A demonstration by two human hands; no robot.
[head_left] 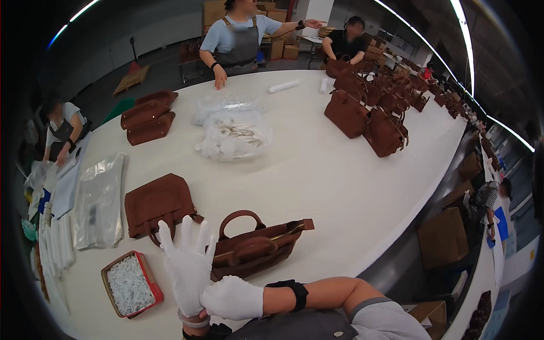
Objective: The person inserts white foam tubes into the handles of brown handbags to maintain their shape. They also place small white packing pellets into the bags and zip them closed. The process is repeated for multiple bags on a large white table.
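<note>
My left hand (188, 263) wears a white glove and is raised with its fingers spread, holding nothing. At its wrist, my right hand (233, 298), also white-gloved, is closed on the cuff of the left glove; its fingertips are partly hidden. Just beyond the hands, a brown handbag (260, 249) with a looped handle stands on the white table, its zipped top facing me. Another brown handbag (161, 204) lies flat to the left, its handles toward me. Left of my left hand is a red-edged box (153, 277) full of small whitish pieces.
Clear plastic sheets (101, 201) and white rolls (56, 241) lie at the left. Farther off on the table (317, 187) are a plastic bag of white items (235, 136), stacked brown pieces (150, 122) and many brown handbags (348, 110). Several people work around it.
</note>
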